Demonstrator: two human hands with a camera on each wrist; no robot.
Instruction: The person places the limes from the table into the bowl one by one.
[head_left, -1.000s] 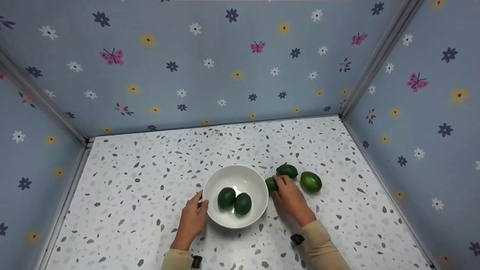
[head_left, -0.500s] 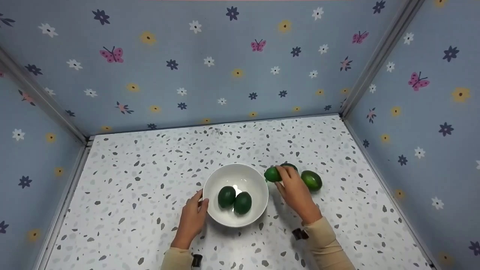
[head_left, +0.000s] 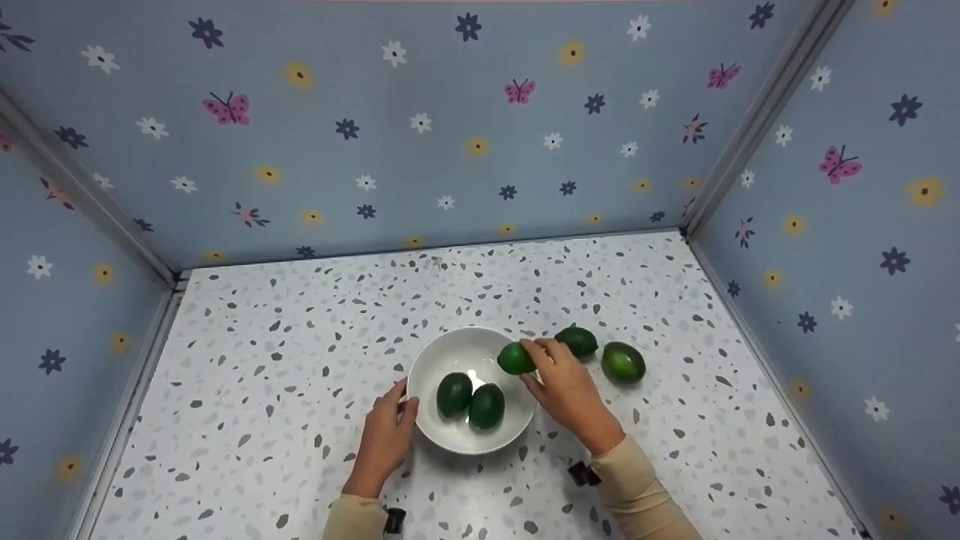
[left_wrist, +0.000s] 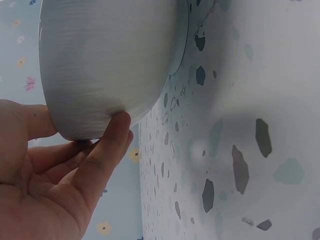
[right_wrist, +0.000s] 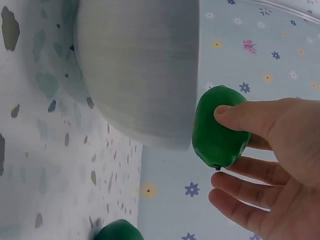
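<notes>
A white bowl (head_left: 472, 341) stands on the speckled table, with two dark green limes (head_left: 486, 406) side by side inside it. At its left side my left hand (head_left: 386, 435) holds the rim, thumb at the edge and fingers against the outer wall (left_wrist: 110, 60). My right hand (head_left: 566, 386) pinches a brighter green lime (right_wrist: 220, 127) between thumb and fingers, over the bowl's right rim. In the right wrist view that lime is beside the rim, its small stem nub pointing down. Two more limes, a dark one (head_left: 577, 342) and a lighter one (head_left: 623, 363), lie right of the bowl.
The white speckled table (head_left: 285, 360) is bounded by a blue flowered back wall (head_left: 420, 165) and similar side panels. Grey metal strips (head_left: 757, 127) run along the corners. A small dark device (head_left: 583, 474) is at the right wrist.
My right hand has lifted a lime from the table and carried it left, from beside the bowl to above its right rim. The left hand has stayed at the bowl.
</notes>
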